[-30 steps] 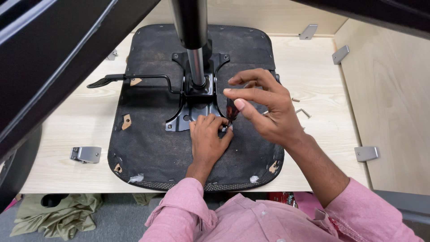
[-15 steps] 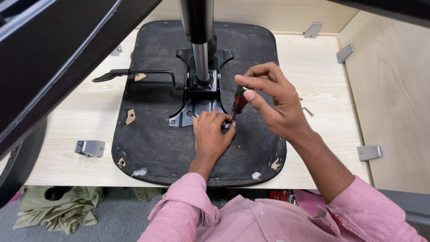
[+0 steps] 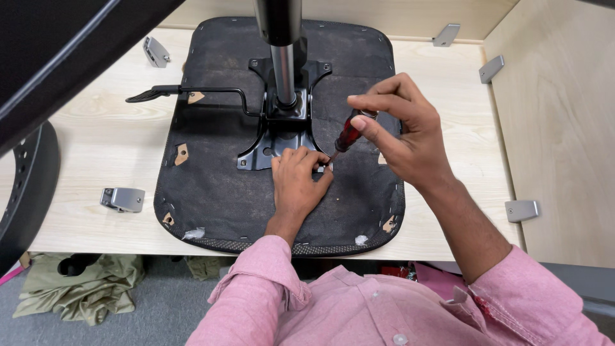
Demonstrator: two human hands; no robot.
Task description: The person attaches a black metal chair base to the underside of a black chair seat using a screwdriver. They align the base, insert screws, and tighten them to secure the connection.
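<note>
**A:** ok what's closest to the camera here?

**B:** pink shirt sleeves at the bottom, then the left hand (image 3: 298,182). It's lying palm down on the upside-down black seat pan (image 3: 218,192), fingers curled loosely, fingertips pinched right where the tip of the screwdriver (image 3: 346,136) lands. Can't make out a screw, the fingers cover that spot.

**A:** and the other one?

**B:** right hand (image 3: 400,131) is closed around the red screwdriver handle, thumb and fingers wrapped over the top end. The tool is tilted, tip pointing down and left to the edge of the black metal bracket (image 3: 272,144).

**A:** room to move?

**B:** decent. The seat pan sits in the middle of the light wood surface (image 3: 96,154), near edge almost flush with the surface's front edge. Bare wood left and right. A wood side panel (image 3: 557,128) stands along the right side with grey brackets on it, and one loose grey bracket (image 3: 122,198) lies left of the pan.

**A:** further back?

**B:** the chrome gas cylinder (image 3: 282,70) stands up out of the bracket, top cut off by the frame. The black lever (image 3: 186,93) sticks out to the left. A big dark chair part blocks the top left corner.
</note>
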